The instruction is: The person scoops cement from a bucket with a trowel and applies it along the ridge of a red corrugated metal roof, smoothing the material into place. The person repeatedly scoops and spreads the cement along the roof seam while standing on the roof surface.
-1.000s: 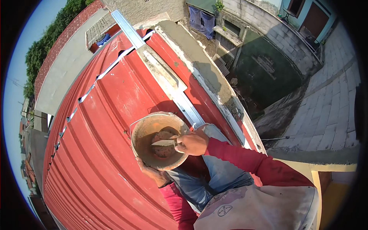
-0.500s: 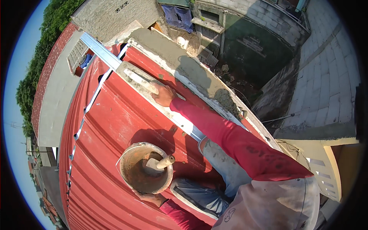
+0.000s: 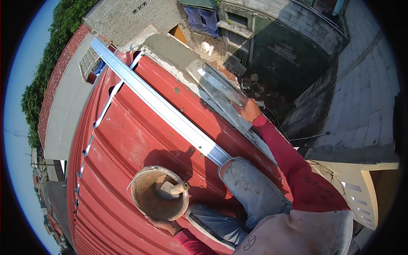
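Observation:
My right hand [image 3: 247,109] grips the handle of a long plastering float [image 3: 203,75], its board flat along the mortar-covered top of a narrow wall [image 3: 168,50]. Grey mortar at the wall's far end looks smooth. On the red roof, my left hand [image 3: 165,225] is curled against the lower side of a dirty bucket [image 3: 137,193]; its fingers are partly hidden beneath it. Inside the bucket leans a trowel [image 3: 173,188], its wooden handle sticking out over the rim.
A silvery metal channel [image 3: 165,109] lies across the ribbed red metal roof [image 3: 123,140], near my knee. Beyond the wall the ground drops into a deep, shaded yard [image 3: 276,89] with rubble. A block wall [image 3: 361,93] rises at the right.
My right hand has moved the float rightward from over the metal channel onto the wall top. The channel is now uncovered. My left hand stays at the bucket.

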### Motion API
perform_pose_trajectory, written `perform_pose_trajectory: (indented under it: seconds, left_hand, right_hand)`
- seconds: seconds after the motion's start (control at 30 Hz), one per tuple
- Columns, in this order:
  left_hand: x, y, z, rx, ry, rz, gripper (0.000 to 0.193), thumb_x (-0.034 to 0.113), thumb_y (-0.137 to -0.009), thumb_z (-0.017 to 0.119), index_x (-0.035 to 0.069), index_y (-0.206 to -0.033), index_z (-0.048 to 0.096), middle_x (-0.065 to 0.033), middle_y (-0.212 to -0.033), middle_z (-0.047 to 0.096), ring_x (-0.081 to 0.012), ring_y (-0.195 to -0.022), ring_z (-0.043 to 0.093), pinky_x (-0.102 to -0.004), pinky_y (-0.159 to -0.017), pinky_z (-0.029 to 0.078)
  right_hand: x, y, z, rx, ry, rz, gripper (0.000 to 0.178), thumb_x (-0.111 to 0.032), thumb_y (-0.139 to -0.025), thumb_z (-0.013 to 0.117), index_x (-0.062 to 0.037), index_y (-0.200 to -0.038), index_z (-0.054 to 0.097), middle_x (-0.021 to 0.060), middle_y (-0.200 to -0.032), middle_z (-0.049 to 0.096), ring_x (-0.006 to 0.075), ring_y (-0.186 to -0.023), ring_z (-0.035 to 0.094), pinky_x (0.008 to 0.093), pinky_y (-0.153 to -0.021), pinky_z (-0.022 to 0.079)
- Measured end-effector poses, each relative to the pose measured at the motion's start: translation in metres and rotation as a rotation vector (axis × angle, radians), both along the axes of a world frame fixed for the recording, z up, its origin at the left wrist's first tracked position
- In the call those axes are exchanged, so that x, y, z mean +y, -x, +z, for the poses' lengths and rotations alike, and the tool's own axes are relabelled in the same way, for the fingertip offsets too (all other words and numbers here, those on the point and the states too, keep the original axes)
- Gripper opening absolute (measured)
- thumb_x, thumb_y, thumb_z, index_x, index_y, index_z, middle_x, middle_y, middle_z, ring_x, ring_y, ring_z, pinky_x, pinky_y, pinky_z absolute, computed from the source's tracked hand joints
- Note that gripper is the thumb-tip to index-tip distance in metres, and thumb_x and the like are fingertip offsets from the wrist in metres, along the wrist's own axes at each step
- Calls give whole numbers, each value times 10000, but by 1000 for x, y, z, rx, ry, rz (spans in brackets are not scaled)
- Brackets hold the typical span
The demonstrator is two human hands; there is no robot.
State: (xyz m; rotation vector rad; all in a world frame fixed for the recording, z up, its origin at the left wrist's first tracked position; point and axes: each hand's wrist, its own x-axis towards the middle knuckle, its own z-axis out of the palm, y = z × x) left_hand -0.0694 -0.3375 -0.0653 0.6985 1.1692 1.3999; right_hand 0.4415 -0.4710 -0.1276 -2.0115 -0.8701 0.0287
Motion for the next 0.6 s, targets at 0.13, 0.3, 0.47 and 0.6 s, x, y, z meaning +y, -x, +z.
perform_pose_trajectory:
  seconds: [0.13,0.3,0.47,0.6]
  left_hand:
    - [-1,1,-2,63,2,8,596,456,-1026,386,8,-1418,415,-179,-1467,419,-320,-1312,443,-449,-1128,337]
    - [4,14,-13,105,-40,-30,607,457,-1018,404,0,-1417,408,-176,-1454,424,-313,-1305,445,-449,-1118,347]
    - [1,9,-5,72,-23,16,588,441,-1034,363,5,-1423,430,-173,-1444,451,-311,-1284,466,-438,-1102,361]
    - [-2,11,-10,104,-14,13,594,437,-1017,395,-13,-1402,430,-193,-1437,435,-331,-1286,467,-458,-1093,383]
  right_hand:
    - [-7,1,8,12,126,-47,504,-274,-874,686,-89,-1332,586,302,-1055,646,437,-978,644,449,-843,525]
    - [38,-23,16,-47,70,-5,503,-268,-880,683,-105,-1344,578,289,-1072,650,434,-979,647,434,-833,526]
    - [138,-59,41,-150,62,16,494,-314,-875,669,-105,-1316,594,255,-937,675,427,-877,657,470,-786,530]
    - [216,-82,83,-60,215,-30,474,-342,-882,665,-138,-1306,611,217,-1077,685,381,-1013,658,467,-894,522]
